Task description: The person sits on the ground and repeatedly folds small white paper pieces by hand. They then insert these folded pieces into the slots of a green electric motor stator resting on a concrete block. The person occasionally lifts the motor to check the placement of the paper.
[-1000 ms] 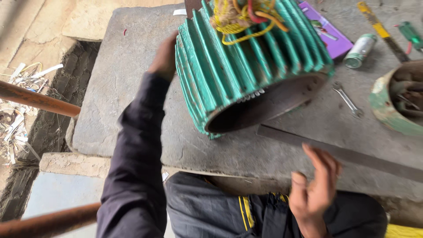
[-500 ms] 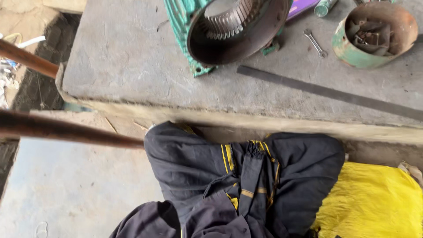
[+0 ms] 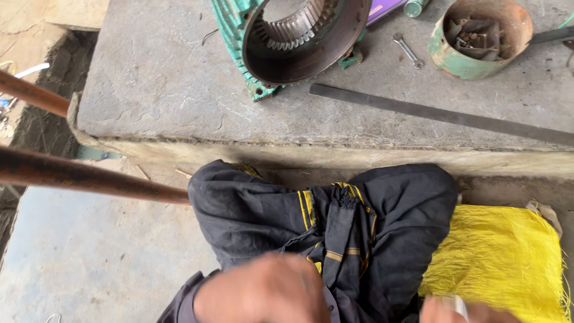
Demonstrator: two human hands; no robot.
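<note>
My left hand (image 3: 263,294) is a blur at the bottom edge, over my lap in dark trousers (image 3: 335,221); its fingers cannot be made out. Only a sliver of my right hand (image 3: 463,311) shows at the bottom right, over the yellow fringed mat (image 3: 502,251), with something small and white at its fingers. A green ribbed motor housing (image 3: 299,42) lies on the stone slab (image 3: 155,90) ahead, its open end facing me with toothed laminations inside. Both hands are far from it.
A long flat metal bar (image 3: 442,113) lies across the slab. A rusty green tin (image 3: 478,36) of metal parts, a small wrench (image 3: 408,51) and a small can (image 3: 414,7) sit at the far right. Two brown rods (image 3: 89,176) cross at the left.
My view has tilted down from the slab to my lap. My left hand has left the motor housing, which now lies with its open end up. Both hands have dropped low.
</note>
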